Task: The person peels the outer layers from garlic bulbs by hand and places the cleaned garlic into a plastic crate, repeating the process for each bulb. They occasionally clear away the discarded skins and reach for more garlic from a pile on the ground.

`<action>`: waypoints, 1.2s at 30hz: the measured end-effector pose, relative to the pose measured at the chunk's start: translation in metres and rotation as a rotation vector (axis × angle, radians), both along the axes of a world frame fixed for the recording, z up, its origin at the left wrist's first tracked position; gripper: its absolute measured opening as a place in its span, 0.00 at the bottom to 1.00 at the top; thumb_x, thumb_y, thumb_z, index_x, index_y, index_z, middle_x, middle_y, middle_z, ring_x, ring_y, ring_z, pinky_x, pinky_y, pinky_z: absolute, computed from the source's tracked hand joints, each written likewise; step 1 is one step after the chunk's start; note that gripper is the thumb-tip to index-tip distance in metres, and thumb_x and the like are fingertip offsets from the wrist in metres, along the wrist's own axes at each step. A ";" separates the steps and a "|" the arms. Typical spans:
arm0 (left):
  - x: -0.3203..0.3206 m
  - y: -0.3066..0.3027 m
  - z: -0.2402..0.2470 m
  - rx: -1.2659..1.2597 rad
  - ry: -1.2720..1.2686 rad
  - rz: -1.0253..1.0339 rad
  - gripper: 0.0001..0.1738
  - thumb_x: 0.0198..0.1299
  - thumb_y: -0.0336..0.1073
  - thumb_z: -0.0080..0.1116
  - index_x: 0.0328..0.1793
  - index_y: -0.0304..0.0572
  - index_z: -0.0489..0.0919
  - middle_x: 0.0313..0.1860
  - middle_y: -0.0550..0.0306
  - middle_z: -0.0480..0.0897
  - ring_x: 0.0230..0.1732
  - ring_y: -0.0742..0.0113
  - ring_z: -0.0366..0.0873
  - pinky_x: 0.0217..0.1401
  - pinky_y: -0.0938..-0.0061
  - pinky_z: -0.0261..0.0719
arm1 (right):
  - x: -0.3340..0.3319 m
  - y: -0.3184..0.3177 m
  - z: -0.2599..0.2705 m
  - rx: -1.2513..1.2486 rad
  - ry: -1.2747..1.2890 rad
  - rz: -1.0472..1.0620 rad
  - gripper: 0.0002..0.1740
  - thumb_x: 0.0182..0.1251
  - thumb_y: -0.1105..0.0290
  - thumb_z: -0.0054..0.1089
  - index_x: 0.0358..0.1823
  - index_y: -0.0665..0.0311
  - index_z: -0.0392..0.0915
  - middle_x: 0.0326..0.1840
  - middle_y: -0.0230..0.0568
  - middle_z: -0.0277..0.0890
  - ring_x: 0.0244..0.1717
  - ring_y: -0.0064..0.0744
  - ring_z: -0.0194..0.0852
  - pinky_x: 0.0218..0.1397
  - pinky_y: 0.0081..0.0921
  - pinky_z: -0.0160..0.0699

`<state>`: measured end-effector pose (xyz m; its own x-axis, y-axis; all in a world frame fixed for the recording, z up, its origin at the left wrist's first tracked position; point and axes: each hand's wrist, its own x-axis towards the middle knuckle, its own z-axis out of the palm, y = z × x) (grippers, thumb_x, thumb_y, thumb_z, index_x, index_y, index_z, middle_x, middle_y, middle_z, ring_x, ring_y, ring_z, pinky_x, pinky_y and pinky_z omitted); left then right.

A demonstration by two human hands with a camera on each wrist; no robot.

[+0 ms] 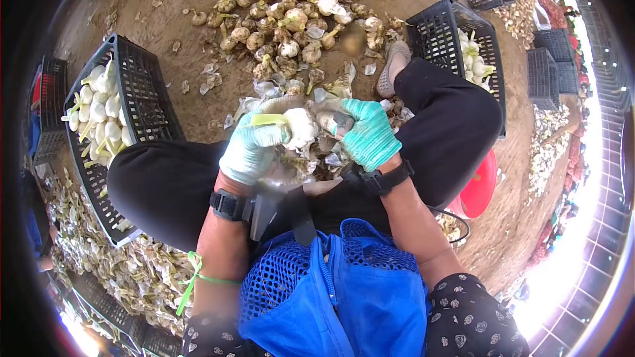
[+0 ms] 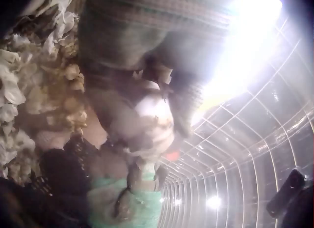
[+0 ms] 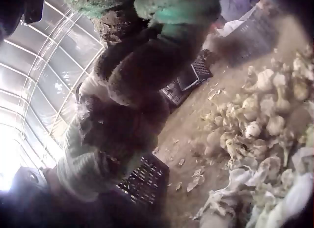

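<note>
My left hand (image 1: 254, 145), in a pale green glove, grips a white garlic bulb (image 1: 301, 125) by its body, its green stem (image 1: 268, 119) pointing left. My right hand (image 1: 367, 135), in a teal glove, curls its fingers round a small dark grey tool (image 1: 342, 121) held against the bulb's right side. Both hands work above my lap, between my black-trousered knees. In the left wrist view the bulb (image 2: 154, 117) shows pale above the glove (image 2: 127, 203). In the right wrist view the soiled right fingers (image 3: 137, 75) fill the middle.
A pile of unpeeled garlic (image 1: 291, 20) lies on the dirt ahead. One black crate (image 1: 142, 76) with white peeled bulbs stands left, another (image 1: 443, 26) right. A red bowl (image 1: 483, 185) sits by my right thigh. Husks (image 1: 132, 271) are heaped at lower left.
</note>
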<state>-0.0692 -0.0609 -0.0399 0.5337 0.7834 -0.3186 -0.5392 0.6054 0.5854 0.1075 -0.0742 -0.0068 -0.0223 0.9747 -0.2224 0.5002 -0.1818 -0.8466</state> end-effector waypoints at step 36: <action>0.002 -0.003 -0.008 0.037 0.117 0.125 0.20 0.53 0.38 0.52 0.48 0.29 0.70 0.39 0.52 0.76 0.38 0.68 0.75 0.42 0.77 0.73 | -0.011 -0.007 -0.018 0.000 0.075 -0.143 0.11 0.46 0.74 0.57 0.33 0.71 0.73 0.22 0.44 0.73 0.23 0.34 0.70 0.29 0.28 0.70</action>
<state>-0.0675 -0.0634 -0.0477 0.3920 0.8537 -0.3429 -0.5360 0.5149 0.6690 0.0961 -0.0816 -0.0247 0.1005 0.9691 -0.2253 0.4048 -0.2467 -0.8805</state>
